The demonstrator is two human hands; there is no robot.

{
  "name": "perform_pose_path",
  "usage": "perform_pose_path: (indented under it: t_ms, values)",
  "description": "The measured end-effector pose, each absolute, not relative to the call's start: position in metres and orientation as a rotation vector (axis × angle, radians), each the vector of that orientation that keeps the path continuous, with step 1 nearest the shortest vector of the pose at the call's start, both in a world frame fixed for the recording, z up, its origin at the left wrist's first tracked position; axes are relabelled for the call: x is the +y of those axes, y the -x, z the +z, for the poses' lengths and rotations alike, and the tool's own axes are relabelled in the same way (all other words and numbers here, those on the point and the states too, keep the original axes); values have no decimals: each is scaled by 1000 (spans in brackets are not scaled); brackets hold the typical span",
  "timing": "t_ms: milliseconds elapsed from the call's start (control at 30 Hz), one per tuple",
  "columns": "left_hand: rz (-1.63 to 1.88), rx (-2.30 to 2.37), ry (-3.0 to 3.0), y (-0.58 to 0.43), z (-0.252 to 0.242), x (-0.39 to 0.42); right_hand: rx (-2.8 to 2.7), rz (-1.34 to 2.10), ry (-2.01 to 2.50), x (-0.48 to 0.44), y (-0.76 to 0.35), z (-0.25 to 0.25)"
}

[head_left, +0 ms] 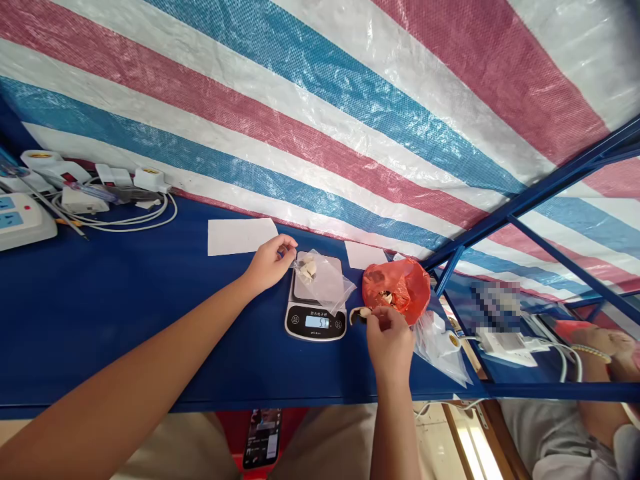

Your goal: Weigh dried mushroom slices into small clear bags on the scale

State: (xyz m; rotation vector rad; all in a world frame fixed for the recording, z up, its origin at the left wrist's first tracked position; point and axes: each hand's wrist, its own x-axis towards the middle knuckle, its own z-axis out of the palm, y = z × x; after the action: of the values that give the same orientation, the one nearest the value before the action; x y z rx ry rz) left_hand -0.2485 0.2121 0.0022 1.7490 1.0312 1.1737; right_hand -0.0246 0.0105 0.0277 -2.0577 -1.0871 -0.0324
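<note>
A white digital kitchen scale (300,312) lies on the blue tabletop, its display reading about 5.7. On its plate rests a small clear plastic bag (330,283) with pale dried pieces (309,269) inside. My left hand (273,263) is at the plate's upper left corner, thumb and fingers pinched on the bag's edge. To the right of the scale, my right hand (393,340) pinches a curved, pale brown dried slice (359,313). Just beyond that hand sits an open red plastic bag (400,277), with more dried pieces (386,298) showing in its opening.
White paper sheets (240,237) lie behind the scale. Clear bags (443,350) are at the right. Cables (135,223) and a power strip (23,220) occupy the left. A phone (263,437) lies below the table edge. Beyond the blue frame (550,257) another person's arm (595,373) shows.
</note>
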Motion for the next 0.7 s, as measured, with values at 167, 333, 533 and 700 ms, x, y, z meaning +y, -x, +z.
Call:
perform_pose_path:
  t_ms: [167,333,533,700]
  values:
    - [1156,964,-1788,249,-2,213,-1199,-207,1996,37,39,33]
    - [1131,900,-1809,247,-5,212,-1261,-320,1957,47,49,43]
    - [1100,828,-1824,247,3,205,-1216,-273,1948,58,54,46]
    - [1097,793,-1812,247,5,202,-1107,-11,1913,71,60,40]
